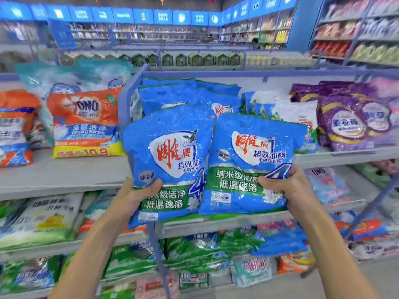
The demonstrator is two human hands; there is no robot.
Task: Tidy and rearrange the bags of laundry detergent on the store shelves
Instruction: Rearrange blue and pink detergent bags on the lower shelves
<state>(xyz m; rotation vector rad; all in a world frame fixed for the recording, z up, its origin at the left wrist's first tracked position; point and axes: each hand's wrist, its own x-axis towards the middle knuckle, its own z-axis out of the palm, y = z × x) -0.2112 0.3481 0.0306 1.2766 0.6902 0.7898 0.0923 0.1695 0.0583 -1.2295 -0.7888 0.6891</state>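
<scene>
Shines bright blue on the left glossy blue plastic detergent bag (166, 160), with a white oval patch, red brush characters, dark blue print and a green band lettered in white; repeats that pattern on the right glossy blue plastic detergent bag (252, 162); glows orange on the square orange OMO plastic bag (84, 121), crossed by a blue-and-white panel above a yellow strip with red numerals; runs deep purple with gold trim and pale oval labels on the plump purple plastic bags (345, 124); pales to teal and white on the tall pale plastic bag (64, 76); mixes green and white on the flat plastic bags of the lower shelves (138, 255); reads lavender-blue on the metal shelf frame (216, 73).
</scene>
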